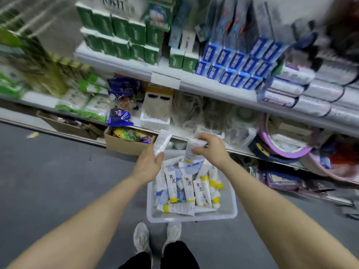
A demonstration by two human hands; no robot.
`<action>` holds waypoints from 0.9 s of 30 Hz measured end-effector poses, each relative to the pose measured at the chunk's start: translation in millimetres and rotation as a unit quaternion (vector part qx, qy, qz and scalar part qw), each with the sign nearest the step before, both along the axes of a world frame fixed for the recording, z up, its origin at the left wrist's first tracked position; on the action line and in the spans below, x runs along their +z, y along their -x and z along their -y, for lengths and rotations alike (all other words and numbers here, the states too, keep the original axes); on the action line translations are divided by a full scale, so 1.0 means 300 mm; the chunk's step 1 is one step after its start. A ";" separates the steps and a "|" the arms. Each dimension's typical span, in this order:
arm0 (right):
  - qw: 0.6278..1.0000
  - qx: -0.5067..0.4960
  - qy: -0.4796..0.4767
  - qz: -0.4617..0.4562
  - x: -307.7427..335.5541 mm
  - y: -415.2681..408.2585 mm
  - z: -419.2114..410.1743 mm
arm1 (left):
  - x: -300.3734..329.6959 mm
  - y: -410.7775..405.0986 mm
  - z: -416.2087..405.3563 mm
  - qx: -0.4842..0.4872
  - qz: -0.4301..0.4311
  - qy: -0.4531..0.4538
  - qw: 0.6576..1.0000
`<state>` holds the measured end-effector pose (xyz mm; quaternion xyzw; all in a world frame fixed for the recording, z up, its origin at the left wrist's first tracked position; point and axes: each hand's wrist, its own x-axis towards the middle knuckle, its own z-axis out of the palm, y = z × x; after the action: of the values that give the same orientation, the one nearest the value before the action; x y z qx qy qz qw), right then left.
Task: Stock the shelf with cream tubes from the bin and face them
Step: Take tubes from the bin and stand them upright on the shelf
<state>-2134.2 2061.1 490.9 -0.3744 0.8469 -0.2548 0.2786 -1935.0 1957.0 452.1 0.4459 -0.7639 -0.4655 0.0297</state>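
Observation:
A clear plastic bin [191, 217] stands on the floor in front of my feet, holding several white cream tubes [189, 188] with yellow caps and some blue-and-white ones. My left hand [148, 164] grips one white tube [162, 142] that points up and away above the bin's far left corner. My right hand [210, 148] grips a second white tube [192, 151], yellow cap down, over the bin's far edge. The white shelves [211, 88] rise just beyond the bin.
The upper shelf carries green boxes [120, 35] and blue boxes [237, 63]. A cardboard box [126, 144] of packets sits on the floor left of the bin, another further left. Bags and a purple-rimmed item [285, 150] crowd the low shelf at right. Grey floor lies to the left.

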 end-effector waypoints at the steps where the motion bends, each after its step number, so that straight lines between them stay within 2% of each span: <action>1: 1.000 0.003 0.019 -0.013 0.063 0.004 0.015 | 0.054 0.005 0.020 0.003 -0.011 0.013 1.000; 4: 0.996 0.017 0.071 -0.041 0.251 0.015 0.050 | 0.209 0.020 0.079 0.019 -0.034 0.050 0.998; 8: 0.988 0.071 0.111 -0.074 0.459 0.032 0.089 | 0.429 0.034 0.156 0.011 -0.055 0.142 0.988; 16: 0.938 0.176 0.215 -0.206 0.969 0.050 0.173 | 0.930 0.018 0.239 0.056 -0.139 0.310 0.939; 22: 0.901 0.179 0.309 -0.244 1.374 0.035 0.203 | 1.296 0.015 0.262 0.095 -0.225 0.388 0.889; 27: 0.875 0.105 0.397 -0.256 1.625 0.079 0.262 | 1.492 0.052 0.324 0.090 -0.271 0.415 0.864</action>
<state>-2157.9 1982.5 978.3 -0.5926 0.6717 -0.4344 -0.0949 -1950.7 1859.9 899.8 0.3157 -0.8048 -0.2033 0.4597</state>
